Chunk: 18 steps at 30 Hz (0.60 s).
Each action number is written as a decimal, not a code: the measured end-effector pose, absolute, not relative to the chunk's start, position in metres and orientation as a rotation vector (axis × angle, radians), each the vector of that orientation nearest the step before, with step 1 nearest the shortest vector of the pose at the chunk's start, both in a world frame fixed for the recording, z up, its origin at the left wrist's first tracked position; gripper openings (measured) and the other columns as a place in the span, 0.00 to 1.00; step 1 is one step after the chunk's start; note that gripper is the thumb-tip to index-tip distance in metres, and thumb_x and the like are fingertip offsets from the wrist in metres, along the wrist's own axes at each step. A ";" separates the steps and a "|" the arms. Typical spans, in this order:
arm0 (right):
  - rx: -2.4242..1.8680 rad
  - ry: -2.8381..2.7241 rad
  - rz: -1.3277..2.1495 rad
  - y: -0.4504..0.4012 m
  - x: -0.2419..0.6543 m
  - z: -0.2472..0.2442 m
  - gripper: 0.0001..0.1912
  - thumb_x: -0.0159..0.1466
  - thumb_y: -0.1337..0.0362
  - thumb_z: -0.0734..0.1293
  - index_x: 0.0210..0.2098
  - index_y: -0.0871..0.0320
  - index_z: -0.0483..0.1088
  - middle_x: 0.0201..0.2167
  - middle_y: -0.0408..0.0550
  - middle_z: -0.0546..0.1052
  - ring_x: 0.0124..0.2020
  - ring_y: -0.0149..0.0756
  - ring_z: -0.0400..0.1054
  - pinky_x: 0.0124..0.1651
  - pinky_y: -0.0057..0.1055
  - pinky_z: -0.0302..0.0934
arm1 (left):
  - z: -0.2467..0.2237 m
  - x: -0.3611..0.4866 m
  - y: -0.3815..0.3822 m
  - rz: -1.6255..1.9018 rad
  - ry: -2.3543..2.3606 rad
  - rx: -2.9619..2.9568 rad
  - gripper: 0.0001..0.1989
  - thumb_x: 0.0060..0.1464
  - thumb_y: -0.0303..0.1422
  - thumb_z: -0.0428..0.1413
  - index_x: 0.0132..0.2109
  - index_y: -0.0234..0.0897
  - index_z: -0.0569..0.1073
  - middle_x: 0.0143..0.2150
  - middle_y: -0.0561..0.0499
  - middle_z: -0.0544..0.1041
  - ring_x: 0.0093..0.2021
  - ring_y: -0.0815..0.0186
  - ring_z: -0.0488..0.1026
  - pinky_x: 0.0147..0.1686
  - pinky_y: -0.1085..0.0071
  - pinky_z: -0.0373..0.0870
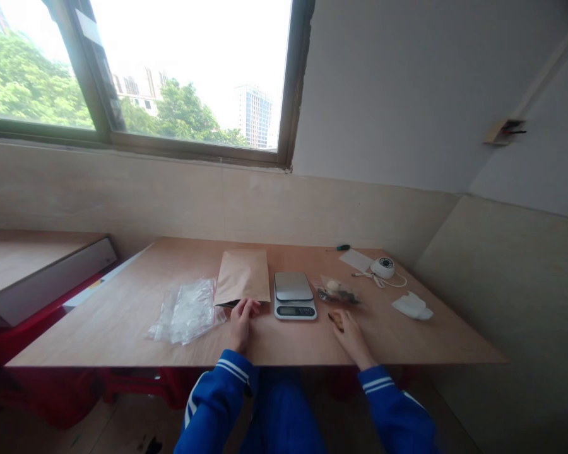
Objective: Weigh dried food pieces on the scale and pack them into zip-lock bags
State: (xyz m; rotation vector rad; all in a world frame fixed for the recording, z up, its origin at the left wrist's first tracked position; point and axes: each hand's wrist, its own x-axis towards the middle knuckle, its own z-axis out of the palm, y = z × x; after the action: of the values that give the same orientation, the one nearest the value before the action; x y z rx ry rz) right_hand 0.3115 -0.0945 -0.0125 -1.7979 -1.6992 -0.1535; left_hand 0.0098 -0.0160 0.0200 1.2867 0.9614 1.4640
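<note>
My left hand (243,320) is at the near edge of a brown paper bag (242,274), its fingers bent and closed on the bag's edge; a dark gap shows at the bag's mouth. In my right hand (351,338) is a small brown piece with a dark edge (337,321), perhaps dried food, pinched just above the table. Between the hands stands a white kitchen scale (294,296) with a bare steel plate. Behind my right hand lies a clear plastic bag (339,291) with dark and pale pieces in it.
Clear zip bags (187,310) lie in a pile on the left. Toward the right are a white dome camera (383,268) with its cable, a crumpled white wrapper (412,306) and a paper sheet (356,260). A screwdriver (343,248) rests by the wall.
</note>
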 end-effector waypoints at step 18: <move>-1.435 -1.777 -0.089 -0.032 0.178 0.040 0.13 0.63 0.67 0.57 0.45 0.59 0.68 0.48 0.56 0.69 0.53 0.43 0.61 0.56 0.44 0.57 | 0.008 0.004 -0.005 1.832 1.875 1.509 0.24 0.44 0.18 0.45 0.47 0.39 0.72 0.56 0.45 0.66 0.60 0.55 0.59 0.60 0.56 0.52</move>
State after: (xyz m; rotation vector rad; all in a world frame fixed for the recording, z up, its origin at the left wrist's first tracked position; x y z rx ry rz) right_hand 0.1779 -0.0318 0.0405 -1.4351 -1.7769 -0.0888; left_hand 0.0041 -0.0047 0.0076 1.5088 1.8752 1.8325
